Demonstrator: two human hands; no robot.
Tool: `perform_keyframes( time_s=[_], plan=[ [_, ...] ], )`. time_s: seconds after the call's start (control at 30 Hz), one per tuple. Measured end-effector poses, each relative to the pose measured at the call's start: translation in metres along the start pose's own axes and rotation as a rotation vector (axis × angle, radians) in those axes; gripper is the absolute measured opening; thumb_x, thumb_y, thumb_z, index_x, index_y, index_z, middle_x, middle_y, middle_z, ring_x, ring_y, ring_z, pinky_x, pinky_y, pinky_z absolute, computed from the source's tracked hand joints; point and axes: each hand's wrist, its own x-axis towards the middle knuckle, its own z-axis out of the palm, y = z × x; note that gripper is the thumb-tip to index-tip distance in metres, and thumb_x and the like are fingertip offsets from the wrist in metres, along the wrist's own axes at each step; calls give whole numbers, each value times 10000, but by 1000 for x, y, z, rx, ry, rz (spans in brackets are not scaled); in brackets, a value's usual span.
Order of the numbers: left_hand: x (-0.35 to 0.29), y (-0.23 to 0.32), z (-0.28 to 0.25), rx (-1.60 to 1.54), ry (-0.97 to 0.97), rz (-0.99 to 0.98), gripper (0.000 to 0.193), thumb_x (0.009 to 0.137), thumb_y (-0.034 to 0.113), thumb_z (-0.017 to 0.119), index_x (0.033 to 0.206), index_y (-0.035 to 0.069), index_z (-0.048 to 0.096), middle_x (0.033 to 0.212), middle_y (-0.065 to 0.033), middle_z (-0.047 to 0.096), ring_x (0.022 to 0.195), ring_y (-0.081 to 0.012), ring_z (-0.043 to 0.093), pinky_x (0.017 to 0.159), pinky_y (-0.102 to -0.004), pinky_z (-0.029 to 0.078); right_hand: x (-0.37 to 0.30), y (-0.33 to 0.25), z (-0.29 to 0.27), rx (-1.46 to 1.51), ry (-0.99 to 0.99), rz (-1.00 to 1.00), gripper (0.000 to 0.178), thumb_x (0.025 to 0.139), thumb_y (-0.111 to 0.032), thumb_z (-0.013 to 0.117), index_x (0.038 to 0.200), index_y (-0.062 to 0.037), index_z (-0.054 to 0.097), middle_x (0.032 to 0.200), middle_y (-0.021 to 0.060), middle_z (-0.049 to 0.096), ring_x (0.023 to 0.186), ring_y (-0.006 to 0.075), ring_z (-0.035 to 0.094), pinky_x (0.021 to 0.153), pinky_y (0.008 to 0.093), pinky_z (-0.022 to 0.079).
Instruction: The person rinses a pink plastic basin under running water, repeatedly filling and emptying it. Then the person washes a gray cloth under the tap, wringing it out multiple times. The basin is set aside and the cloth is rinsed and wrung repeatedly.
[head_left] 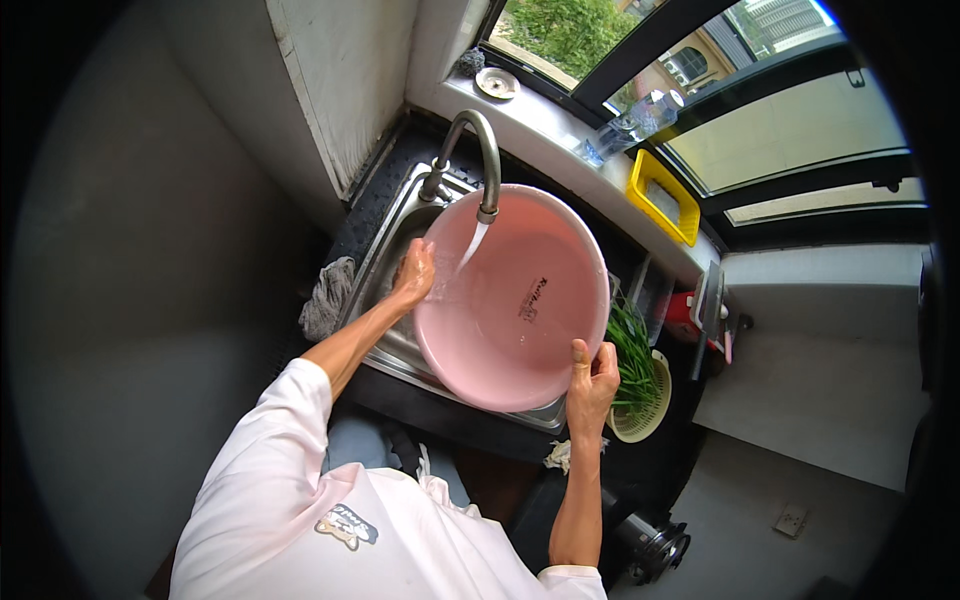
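Observation:
A large pink basin (510, 290) is tilted over the steel sink (395, 342), its inside turned up toward me. Water runs from the curved metal faucet (490, 165) into it and splashes along its left wall. My left hand (415, 272) lies wet against the basin's left rim beside the stream, fingers stretched out, though part of them is hard to make out. At the lower right rim my right hand (592, 385) grips the basin, thumb on the inner side and fingers round the outside.
Right of the basin, green leafy stalks (628, 350) lie in a cream strainer (645, 420). A grey cloth (328, 300) hangs by the sink's left edge. On the sill stand a clear bottle (630, 128), a yellow basket (640, 200) and a small metal dish (497, 83).

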Motion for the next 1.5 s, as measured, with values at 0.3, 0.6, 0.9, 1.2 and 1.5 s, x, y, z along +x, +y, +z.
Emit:
perform_keyframes(
  time_s=[0.3,0.6,0.9,1.2,1.5],
  plan=[
    [-51,106,-130,440,-64,410,384,952,129,589,1294,-46,580,1228,-278,636,1130,-459,618,968,-493,500,-15,161,77,110,-161,454,507,1031,-459,631,873,21,594,728,79,554,655,172,476,605,371,423],
    [-13,104,-111,666,-304,302,421,881,75,647,1242,-57,476,1098,-324,659,1028,-502,659,894,-539,537,-2,134,32,936,-240,824,471,967,-302,744,1232,63,608,1140,161,706,1003,239,712,891,385,607],
    [-64,24,-26,1348,-86,1240,179,834,189,643,933,59,717,1201,-113,579,1201,-256,520,942,-379,420,21,23,-7,423,-215,462,392,977,-394,735,928,-18,635,636,-10,563,459,54,459,376,243,346],
    [-68,84,132,167,101,330,239,920,245,614,1098,88,635,1041,-222,659,955,-459,636,828,-552,520,-9,5,37,341,-59,128,350,987,-355,738,885,-44,615,677,-38,524,503,34,396,423,240,306],
    [-129,37,63,545,-1102,573,346,953,298,504,1040,14,680,1057,-276,699,876,-436,700,720,-529,563,35,32,-3,393,-52,311,419,999,-397,710,830,-38,575,718,-29,534,635,56,443,549,263,397]
  ],
)
